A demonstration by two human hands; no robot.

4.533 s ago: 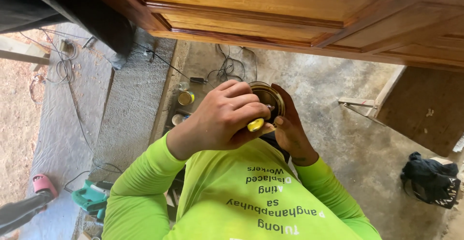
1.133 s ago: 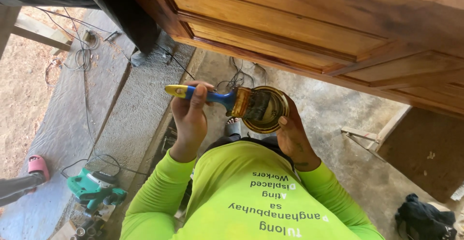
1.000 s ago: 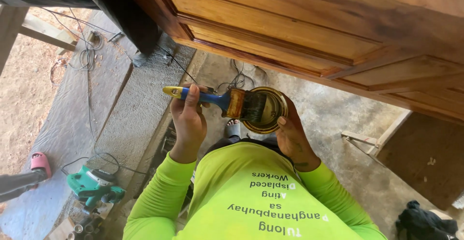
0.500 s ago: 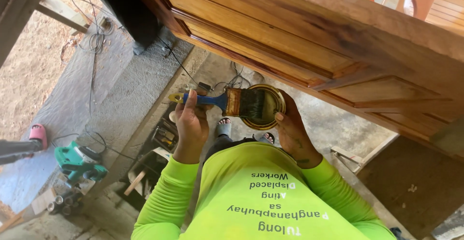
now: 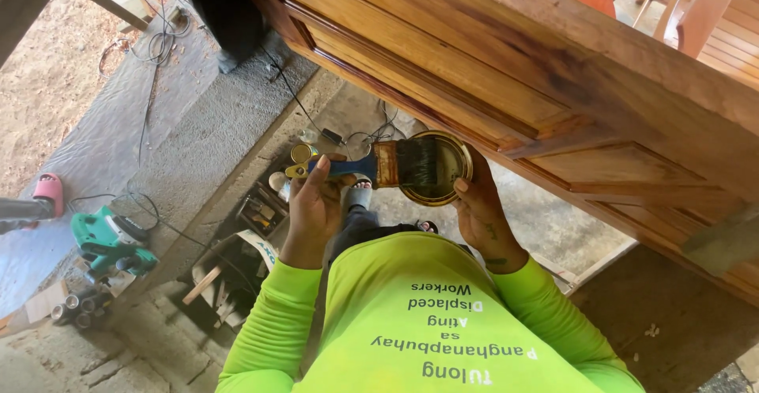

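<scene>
Fingers (image 5: 316,173) of the left hand (image 5: 312,207) pinch a paintbrush (image 5: 379,164).
Right hand (image 5: 477,211) grips the can (image 5: 452,187), its rim just beside the door (image 5: 506,85) edge.

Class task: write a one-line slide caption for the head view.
Left hand holds a blue-handled brush over an open tin in the right hand, beside a wooden door.

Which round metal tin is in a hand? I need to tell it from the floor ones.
The wide gold-rimmed tin in the right hand, with the blue-handled brush's bristles across its mouth. The small open tin sits on the concrete floor.
</scene>
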